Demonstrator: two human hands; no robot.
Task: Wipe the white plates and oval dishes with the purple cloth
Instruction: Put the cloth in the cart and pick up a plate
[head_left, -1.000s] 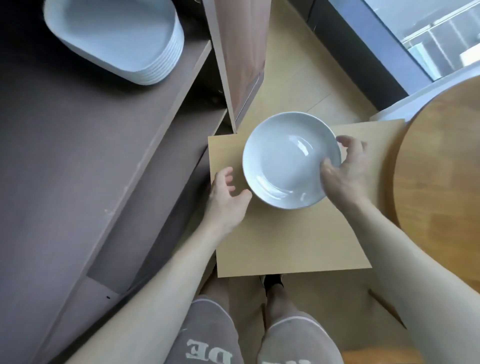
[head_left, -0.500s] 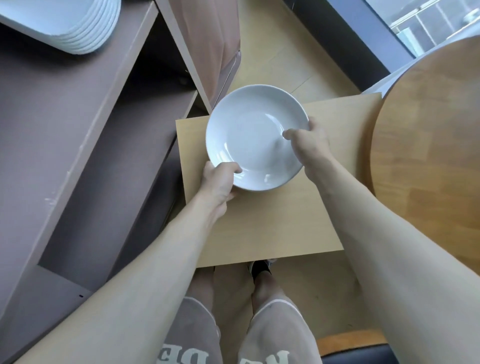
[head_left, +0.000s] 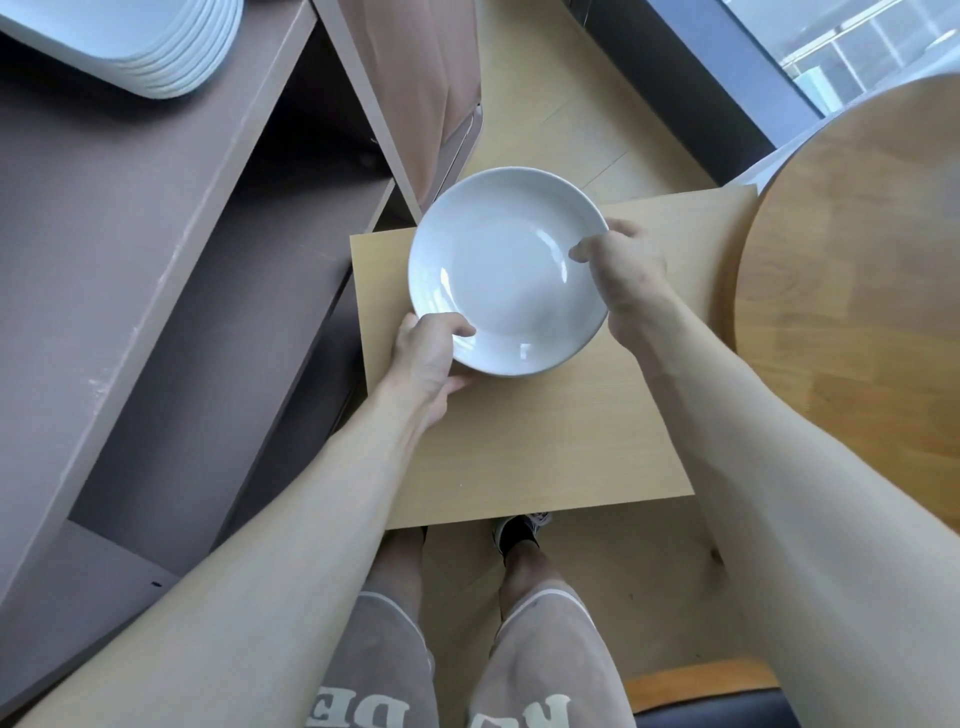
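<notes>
plate in play | white deep plate over the bench | left hand pinches rim at 7 o'clock, right hand pinches at 3 | risk: glossy rim, thumb-only purchase, could slip and drop | purple cloth not in view

Head camera, looking steeply down, close.
</notes>
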